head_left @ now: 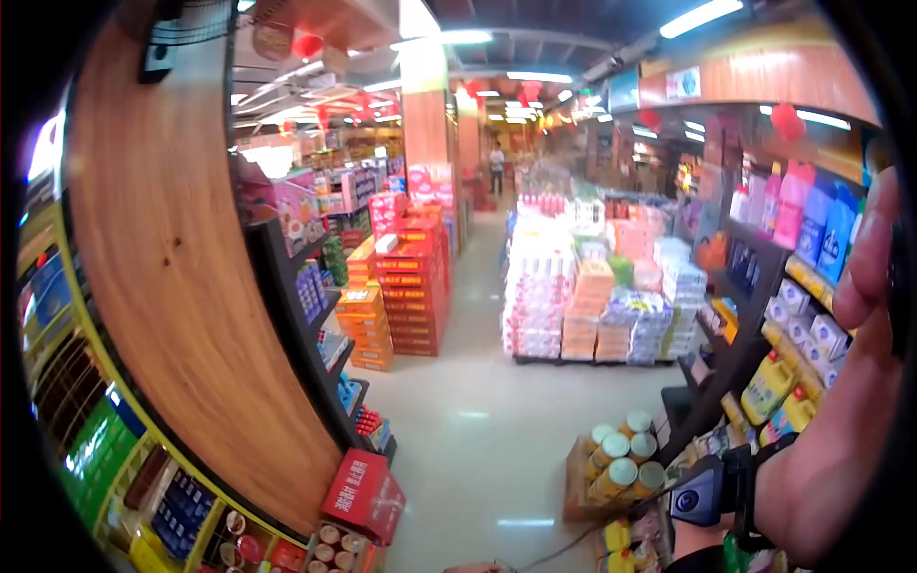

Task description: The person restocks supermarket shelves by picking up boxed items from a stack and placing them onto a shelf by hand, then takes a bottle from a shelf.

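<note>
My right hand (pixel 867 258) is raised at the right edge, beside the shelf of bottles. Its fingers are partly cut off by the dark rim of the view, so whether they hold anything is hidden. A small black camera (pixel 700 497) is strapped to that wrist, and a thin cable (pixel 573 544) runs from it toward the bottom edge. Nearest the hand are blue detergent bottles (pixel 837 229) and a pink bottle (pixel 794 205). Only a skin-coloured sliver, possibly my left hand (pixel 473 568), shows at the bottom edge; its fingers cannot be made out.
A carton of lidded jars (pixel 585 482) stands on the floor at right. At lower left sits a red box (pixel 361 492) by dark shelving (pixel 287 334). Ahead are stacked red cartons (pixel 413 296) and a pallet of packs (pixel 540 286). A person (pixel 497 169) stands far down the aisle.
</note>
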Motion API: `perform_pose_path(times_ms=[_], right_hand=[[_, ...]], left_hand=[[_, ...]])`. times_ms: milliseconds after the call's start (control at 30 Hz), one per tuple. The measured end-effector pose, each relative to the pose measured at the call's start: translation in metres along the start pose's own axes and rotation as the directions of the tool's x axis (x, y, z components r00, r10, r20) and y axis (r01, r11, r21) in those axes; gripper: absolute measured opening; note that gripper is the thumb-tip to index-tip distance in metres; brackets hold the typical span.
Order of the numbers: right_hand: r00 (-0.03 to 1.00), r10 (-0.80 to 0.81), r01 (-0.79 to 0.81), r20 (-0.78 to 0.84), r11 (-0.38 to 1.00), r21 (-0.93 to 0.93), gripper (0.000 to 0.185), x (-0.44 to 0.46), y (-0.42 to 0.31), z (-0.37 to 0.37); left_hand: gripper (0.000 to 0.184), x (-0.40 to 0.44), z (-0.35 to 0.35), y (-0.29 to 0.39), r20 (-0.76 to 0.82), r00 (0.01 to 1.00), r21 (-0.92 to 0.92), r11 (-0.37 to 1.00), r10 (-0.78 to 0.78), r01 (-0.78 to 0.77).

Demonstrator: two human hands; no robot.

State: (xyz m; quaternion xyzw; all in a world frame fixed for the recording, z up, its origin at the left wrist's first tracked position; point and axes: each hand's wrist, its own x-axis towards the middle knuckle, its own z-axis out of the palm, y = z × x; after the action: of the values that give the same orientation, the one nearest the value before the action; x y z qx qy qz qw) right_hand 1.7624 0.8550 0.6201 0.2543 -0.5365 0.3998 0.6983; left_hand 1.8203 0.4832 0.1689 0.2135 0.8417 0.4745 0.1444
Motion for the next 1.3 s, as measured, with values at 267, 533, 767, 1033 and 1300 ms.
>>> perform_pose_path(times_ms=[267,533,767,1033,1300], right_hand=[[1.000,0.011,-0.011,0.020,0.999,-0.035,0.039,-0.065,0.071,0.085],[0.995,-0.005,0.000,0.104,0.999,0.047,0.042,-0.094,0.154,0.185],[0.995,-0.047,0.029,0.086,0.979,0.201,0.044,-0.091,0.266,0.305],[0.990,-0.114,0.063,0.089,0.893,0.445,0.045,-0.176,0.337,0.412],[0.133,0.308,-0.473,0.942,0.855,-0.213,0.036,-0.396,0.478,0.444]], left_hand=[[0.026,0.088,-0.076,-0.062,-0.096,0.995,-0.025,0.999,-0.038,0.035],[0.035,0.219,-0.128,-0.114,0.110,0.993,-0.019,0.999,-0.033,0.035],[0.031,0.350,-0.240,-0.143,0.007,0.999,-0.016,0.999,-0.031,0.031],[0.026,0.441,-0.334,-0.149,-0.193,0.961,-0.261,0.955,-0.197,0.144],[0.028,0.583,-0.409,-0.205,-0.162,0.980,-0.122,0.988,-0.116,0.097]])
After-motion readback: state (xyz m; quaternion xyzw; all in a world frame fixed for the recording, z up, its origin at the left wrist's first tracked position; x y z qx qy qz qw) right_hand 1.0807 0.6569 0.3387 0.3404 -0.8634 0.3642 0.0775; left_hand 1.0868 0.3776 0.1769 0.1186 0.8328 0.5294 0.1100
